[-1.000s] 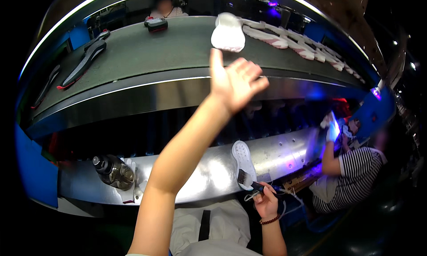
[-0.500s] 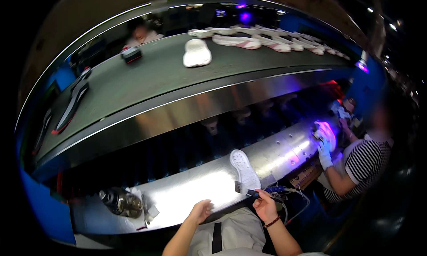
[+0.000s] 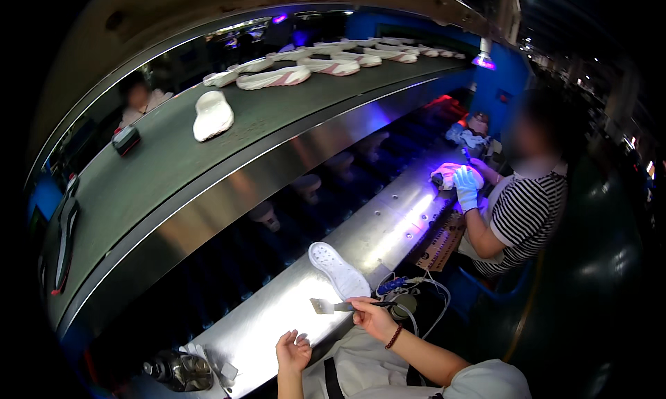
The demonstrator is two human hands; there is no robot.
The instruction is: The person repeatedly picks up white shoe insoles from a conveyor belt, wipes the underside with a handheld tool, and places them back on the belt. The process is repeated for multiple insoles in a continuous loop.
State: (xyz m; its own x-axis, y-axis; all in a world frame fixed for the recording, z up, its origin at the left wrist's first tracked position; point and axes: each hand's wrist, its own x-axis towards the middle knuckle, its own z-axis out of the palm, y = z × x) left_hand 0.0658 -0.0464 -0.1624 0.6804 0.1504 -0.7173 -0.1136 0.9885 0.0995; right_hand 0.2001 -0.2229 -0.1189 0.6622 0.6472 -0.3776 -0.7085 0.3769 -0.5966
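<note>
My right hand [image 3: 374,321] is closed around the dark handle of a flat brush [image 3: 323,306], its pale head pointing left over the bench. Just beyond the brush lies a white shoe sole [image 3: 340,272], studded with small holes at its far end, on the shiny metal bench [image 3: 267,330]. My left hand [image 3: 293,352] is held near the bench's front edge, empty, fingers loosely bent and apart. Neither hand appears to touch the sole. A dark, glossy bottle or jar [image 3: 177,371] stands at the bench's left end.
Past the bench runs a green conveyor belt [image 3: 173,163] carrying white soles [image 3: 274,78] and black-and-red ones [image 3: 64,243]. A co-worker in a striped top [image 3: 525,208], with a gloved hand [image 3: 467,187], handles a shoe part under purple light at right. Cables [image 3: 433,288] hang beside my right hand.
My view has turned rightward, shifting the scene left. The brush, upright-tilted beside the sole's near end before, now lies nearly level to the left. My left hand's fingers have spread a little.
</note>
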